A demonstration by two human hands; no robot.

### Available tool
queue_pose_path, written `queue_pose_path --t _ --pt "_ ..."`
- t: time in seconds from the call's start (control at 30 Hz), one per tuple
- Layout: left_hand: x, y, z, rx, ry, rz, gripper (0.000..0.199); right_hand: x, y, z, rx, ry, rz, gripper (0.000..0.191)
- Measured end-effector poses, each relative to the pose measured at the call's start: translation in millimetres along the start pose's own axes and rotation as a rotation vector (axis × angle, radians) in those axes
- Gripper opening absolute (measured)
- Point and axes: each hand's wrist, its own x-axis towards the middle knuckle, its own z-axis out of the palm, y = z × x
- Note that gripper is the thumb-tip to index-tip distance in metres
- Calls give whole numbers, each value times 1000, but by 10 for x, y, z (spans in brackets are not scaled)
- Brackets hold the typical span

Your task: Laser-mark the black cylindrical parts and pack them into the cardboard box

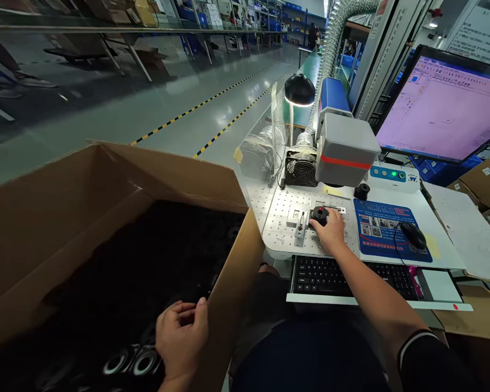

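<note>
My right hand (331, 228) closes its thumb and fingers around a round black part (319, 215) on the perforated metal plate (281, 228), beside a small metal clamp fixture (301, 223). Above it hangs the grey head of a machine (346, 149). My left hand (183, 338) is inside a large cardboard box (237, 272) with its fingers curled near the right wall. Whatever those fingers may hold is too dark to make out. Many black parts (145, 361), some with pale rings, fill the box.
Right of the plate lie a blue mat (375, 228) and a mouse (412, 235). A keyboard (322, 275) sits in a pulled-out tray below. A monitor (445, 103) stands at the back right. A black lamp (299, 90) and fan (300, 170) stand behind the plate.
</note>
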Motion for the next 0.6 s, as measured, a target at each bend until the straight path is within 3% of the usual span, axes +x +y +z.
queue_pose_path --t 0.17,0.3,0.4,0.6 --pt "3 -47 0 -3 17 29 34 63 -97 34 48 30 37 50" --pt "11 -21 -5 -8 15 22 34 -60 -110 -152 165 60 13 48" --pt "16 5 -5 -15 -2 21 33 -433 -65 -395 309 58 -19 50" --pt "13 -2 26 18 -57 -34 32 -1509 0 -857 371 4 -89 46"
